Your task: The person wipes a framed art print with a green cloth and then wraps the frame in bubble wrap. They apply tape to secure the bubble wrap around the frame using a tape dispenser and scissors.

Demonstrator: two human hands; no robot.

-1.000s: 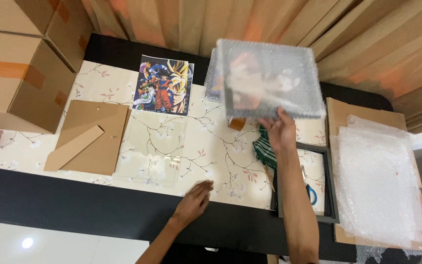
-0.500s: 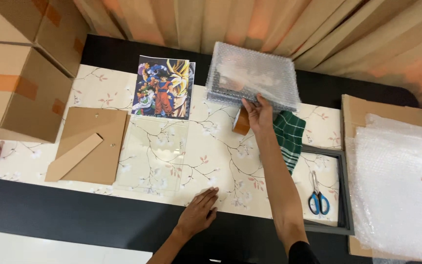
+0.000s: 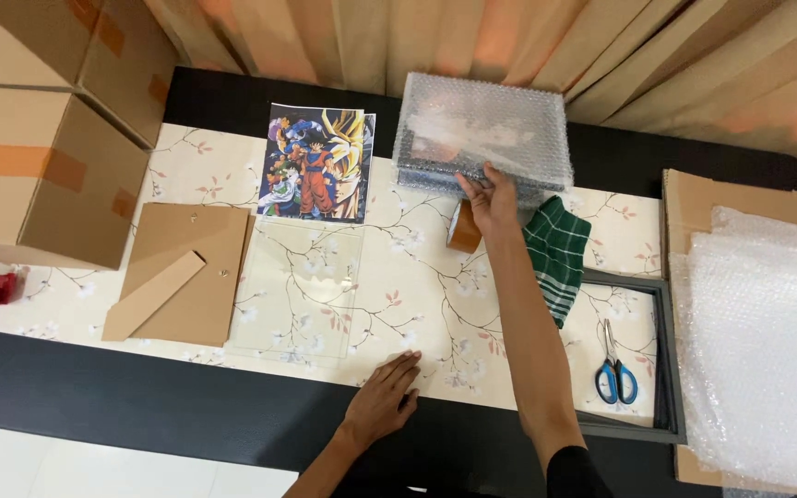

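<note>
The right hand (image 3: pixel 489 195) is reaching across the worktop (image 3: pixel 232 406) to the bubble-wrapped bundle (image 3: pixel 483 136), which is lying flat at the far edge, just in front of the curtain (image 3: pixel 472 41); the grip is closing over the bundle's near edge, fingers curled on top and the thumb seemingly underneath, so it is pinching that edge rather than spreading wide; the left hand (image 3: pixel 382 402) is resting palm down on the near edge of the worktop, fingers loosely spread and holding nothing; judging by its flat rectangular outline and the dark rim showing through the wrap, the bundle is probably holding one or more framed pieces, so it is likely stiff, moderately heavy and fragile at the corners; the plastic wrap is looking slick and springy, so a pinch at one edge is likely giving a poor purchase, and a hold on two opposite long sides, or a palm beneath, would be carrying it more safely; a roll of brown tape (image 3: pixel 462 227) is standing just under the right wrist, touching or nearly touching the bundle, with a green checked cloth (image 3: pixel 557 251) beside it; a cartoon print (image 3: pixel 316 163) is lying to the left, a clear pane (image 3: pixel 299 288) below it, and scissors (image 3: pixel 616 367) inside an empty grey frame (image 3: pixel 668 369).
</note>
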